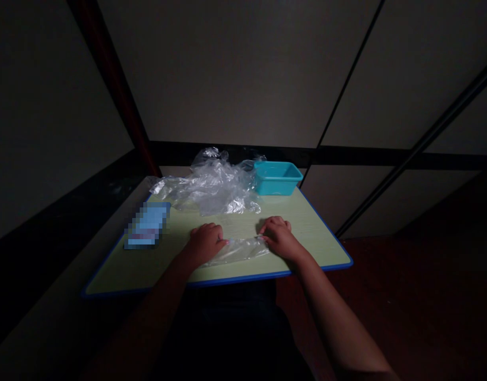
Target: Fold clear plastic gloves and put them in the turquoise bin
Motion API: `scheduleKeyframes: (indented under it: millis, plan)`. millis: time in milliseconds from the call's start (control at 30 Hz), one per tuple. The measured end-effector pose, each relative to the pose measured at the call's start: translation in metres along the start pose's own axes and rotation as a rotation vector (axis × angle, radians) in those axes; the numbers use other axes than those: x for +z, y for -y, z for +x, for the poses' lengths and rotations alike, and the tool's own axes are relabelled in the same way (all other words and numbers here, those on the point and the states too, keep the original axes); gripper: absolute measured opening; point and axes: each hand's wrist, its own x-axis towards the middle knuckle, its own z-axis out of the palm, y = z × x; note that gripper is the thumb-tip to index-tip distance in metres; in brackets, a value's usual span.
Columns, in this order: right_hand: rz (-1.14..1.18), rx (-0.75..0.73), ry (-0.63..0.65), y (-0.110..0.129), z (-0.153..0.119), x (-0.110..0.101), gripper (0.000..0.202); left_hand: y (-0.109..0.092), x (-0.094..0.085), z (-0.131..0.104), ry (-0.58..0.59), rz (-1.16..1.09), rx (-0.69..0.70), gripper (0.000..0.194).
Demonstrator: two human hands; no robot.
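Observation:
A clear plastic bag lies stretched out near the front edge of the small table. My left hand is closed on its left end, thumb and fingers pinching the film. At the right end, my right hand grips the same bag between thumb and curled fingers. The bag's upper edge runs fairly straight between my two thumbs. Beyond my hands, a loose heap of clear plastic bags spreads over the back of the table.
A turquoise plastic basket stands at the back right of the table, touching or close to the heap. On the left side lies a blurred-out flat rectangular object. Wall panels rise just behind the table.

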Motion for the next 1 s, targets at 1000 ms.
scheduleKeyframes:
  millis: [1000]
  plan:
    - [0.484, -0.012, -0.030, -0.006, 0.001, -0.002, 0.005, 0.025, -0.005, 0.005, 0.019, -0.411, 0.101, 0.027]
